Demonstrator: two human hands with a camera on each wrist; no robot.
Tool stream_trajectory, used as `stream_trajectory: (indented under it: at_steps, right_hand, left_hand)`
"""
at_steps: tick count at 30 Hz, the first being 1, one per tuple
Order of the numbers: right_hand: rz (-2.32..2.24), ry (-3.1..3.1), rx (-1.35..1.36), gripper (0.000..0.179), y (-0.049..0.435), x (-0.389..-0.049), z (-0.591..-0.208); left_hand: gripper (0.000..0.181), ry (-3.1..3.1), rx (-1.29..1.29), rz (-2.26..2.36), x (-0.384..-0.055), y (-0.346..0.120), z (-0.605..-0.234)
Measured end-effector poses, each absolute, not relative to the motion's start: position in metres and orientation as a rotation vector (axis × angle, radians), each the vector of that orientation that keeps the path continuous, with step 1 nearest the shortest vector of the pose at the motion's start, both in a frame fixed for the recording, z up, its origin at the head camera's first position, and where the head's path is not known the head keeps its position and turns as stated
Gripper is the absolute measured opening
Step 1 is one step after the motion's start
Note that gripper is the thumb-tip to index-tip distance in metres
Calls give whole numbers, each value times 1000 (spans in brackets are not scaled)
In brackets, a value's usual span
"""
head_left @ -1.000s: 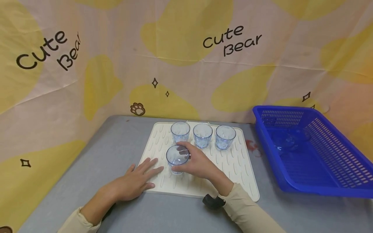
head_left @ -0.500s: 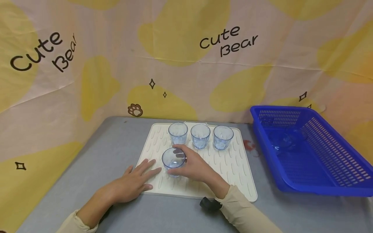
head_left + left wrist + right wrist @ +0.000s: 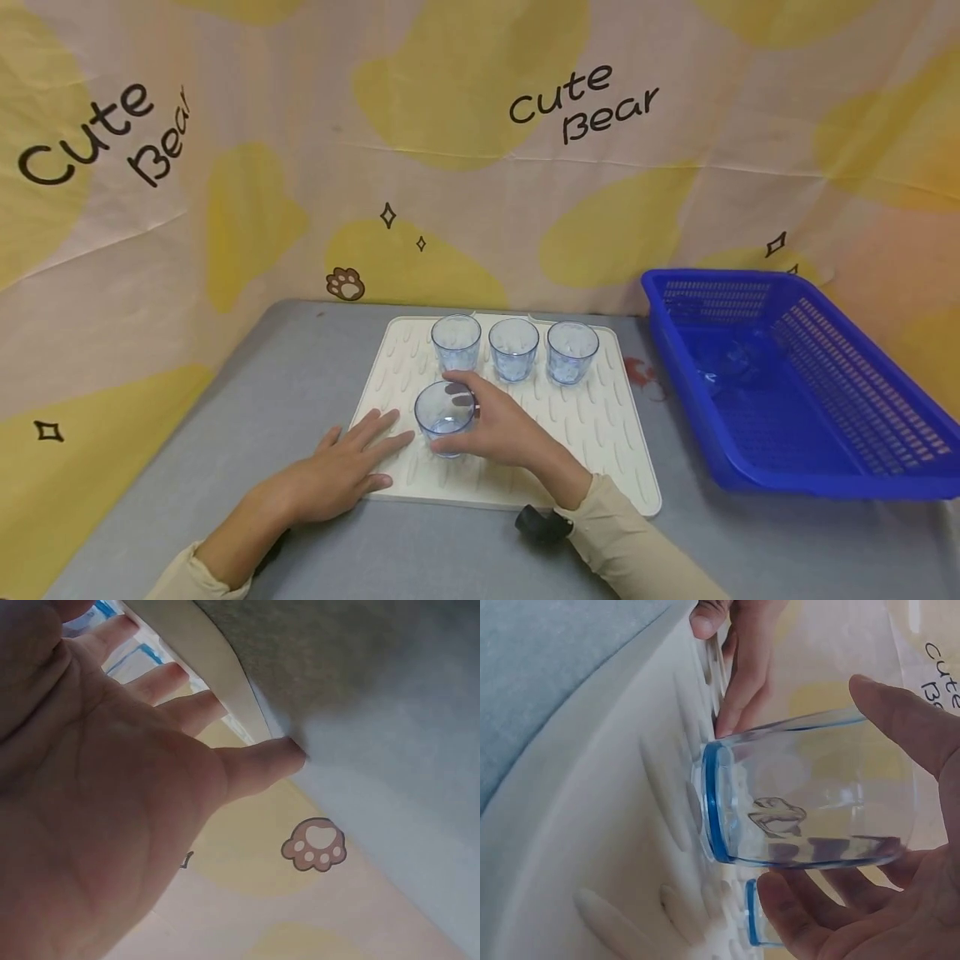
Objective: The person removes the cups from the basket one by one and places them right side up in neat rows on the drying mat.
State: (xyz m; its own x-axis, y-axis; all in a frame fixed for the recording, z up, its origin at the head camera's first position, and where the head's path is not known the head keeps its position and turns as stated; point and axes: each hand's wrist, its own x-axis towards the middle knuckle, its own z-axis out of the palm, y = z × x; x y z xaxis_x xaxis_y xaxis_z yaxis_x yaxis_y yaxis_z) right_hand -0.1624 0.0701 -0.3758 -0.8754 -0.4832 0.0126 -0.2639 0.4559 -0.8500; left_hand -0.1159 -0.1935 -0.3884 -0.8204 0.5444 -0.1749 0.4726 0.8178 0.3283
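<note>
My right hand [image 3: 506, 425] grips a clear, blue-tinted drinking glass [image 3: 437, 417] around its side, thumb on the near side and fingers on the far side. This glass stands upright on the left part of a white ridged drying mat [image 3: 592, 467]; in the right wrist view its blue-edged base [image 3: 717, 802] is right at the mat. Behind it three matching glasses line up: a left one [image 3: 456, 343], a middle one [image 3: 513, 350] and a right one [image 3: 572, 354]. My left hand [image 3: 341, 475] rests with fingers spread over the mat's left edge, just left of the held glass.
A blue plastic basket [image 3: 795, 442] with slotted walls stands to the right of the mat, with clear glassware [image 3: 731, 367] at its far left. The grey table [image 3: 300, 375] ends at a patterned yellow and pink cloth [image 3: 450, 192] behind.
My right hand has shifted the held glass slightly left and nearer to me on the mat, mostly in the first half second. The left hand stays in place; the head view has turned slightly.
</note>
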Motion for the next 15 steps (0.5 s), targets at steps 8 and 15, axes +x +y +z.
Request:
stream_trajectory:
  at_steps: [8,15]
  right_hand:
    - [-1476,2390,-694,88,84,-161,-365]
    - [-1426,2495,-736,86,117,-152,-351]
  left_hand:
    - [56,2777,850,307,-115,-199,-387]
    - [52,2860,994,180,-109,-205,-388]
